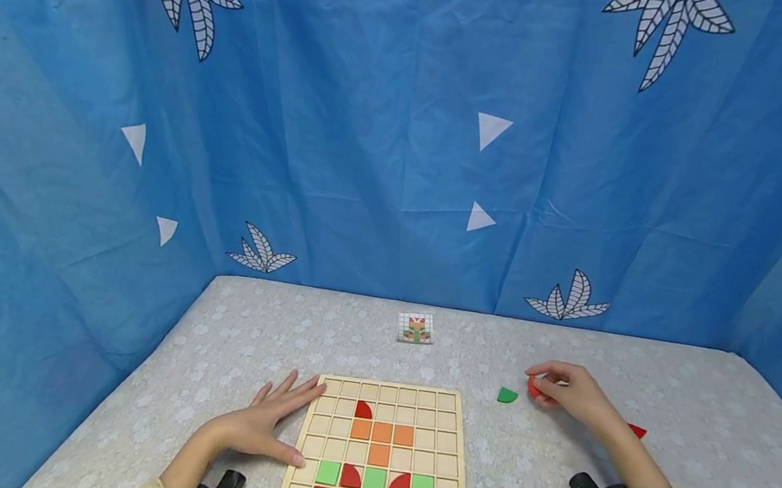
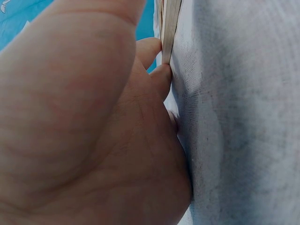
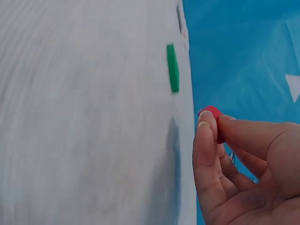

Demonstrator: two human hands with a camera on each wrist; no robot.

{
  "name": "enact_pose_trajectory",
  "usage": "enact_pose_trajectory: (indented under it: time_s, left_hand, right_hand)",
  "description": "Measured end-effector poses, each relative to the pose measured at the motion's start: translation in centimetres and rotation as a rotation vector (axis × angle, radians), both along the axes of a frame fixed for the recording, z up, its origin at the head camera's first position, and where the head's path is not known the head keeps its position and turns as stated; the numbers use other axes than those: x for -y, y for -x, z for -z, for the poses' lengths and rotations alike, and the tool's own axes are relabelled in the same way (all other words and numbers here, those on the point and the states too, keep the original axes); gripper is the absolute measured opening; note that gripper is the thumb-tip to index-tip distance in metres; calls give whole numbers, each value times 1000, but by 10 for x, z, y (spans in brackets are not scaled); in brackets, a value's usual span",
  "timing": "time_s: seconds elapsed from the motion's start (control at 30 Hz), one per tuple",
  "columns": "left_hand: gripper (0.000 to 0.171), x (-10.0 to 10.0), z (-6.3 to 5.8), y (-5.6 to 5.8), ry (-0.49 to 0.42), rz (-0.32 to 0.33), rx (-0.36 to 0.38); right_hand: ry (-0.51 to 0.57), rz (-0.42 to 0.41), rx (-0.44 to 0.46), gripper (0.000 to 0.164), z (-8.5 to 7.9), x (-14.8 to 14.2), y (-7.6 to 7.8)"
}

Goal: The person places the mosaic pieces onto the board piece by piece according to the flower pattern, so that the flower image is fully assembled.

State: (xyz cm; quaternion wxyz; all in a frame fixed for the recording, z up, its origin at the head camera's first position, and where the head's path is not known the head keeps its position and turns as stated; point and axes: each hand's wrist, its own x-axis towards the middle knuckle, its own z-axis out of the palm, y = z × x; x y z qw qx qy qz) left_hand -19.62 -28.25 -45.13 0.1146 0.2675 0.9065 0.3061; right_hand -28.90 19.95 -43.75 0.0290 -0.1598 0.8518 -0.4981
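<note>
A wooden grid board lies on the table, with orange and green squares and dark red quarter-circle pieces set in several of its cells. My left hand, fingers spread, rests at the board's left edge; in the left wrist view its fingertips touch the wooden side. Off to the right of the board, my right hand pinches a small red piece between thumb and fingers, above the table. Its full outline is hidden by the fingers. Just left of that hand, a green quarter-circle piece lies on the cloth.
Behind the board stands a small pattern card with a coloured grid picture. Another red piece lies beyond the right forearm, partly hidden. A pale patterned cloth covers the table, and a blue curtain hangs at the back and sides.
</note>
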Motion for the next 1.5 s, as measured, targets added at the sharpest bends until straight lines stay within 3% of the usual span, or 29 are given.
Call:
enact_pose_trajectory:
  time_s: [0.17,0.47,1.0,1.27,1.5]
  left_hand:
    - [99,0,-1,0,0,0,2]
    - [99,0,0,-1,3,-8,11]
    - [99,0,-2,0,-5,4,7]
    - [99,0,-1,1,-5,6,6]
    - [99,0,-1,1,-1,7,-3]
  right_hand:
    - [70,-28,25,23,-5,17,-2]
    - [70,-71,-6,17,-12,58,-10]
    - [226,-230,89,8,-4,133,-23]
    - [218,-277,107,5,5,148,-26]
    - [113,-284,11,4,13,152,-22]
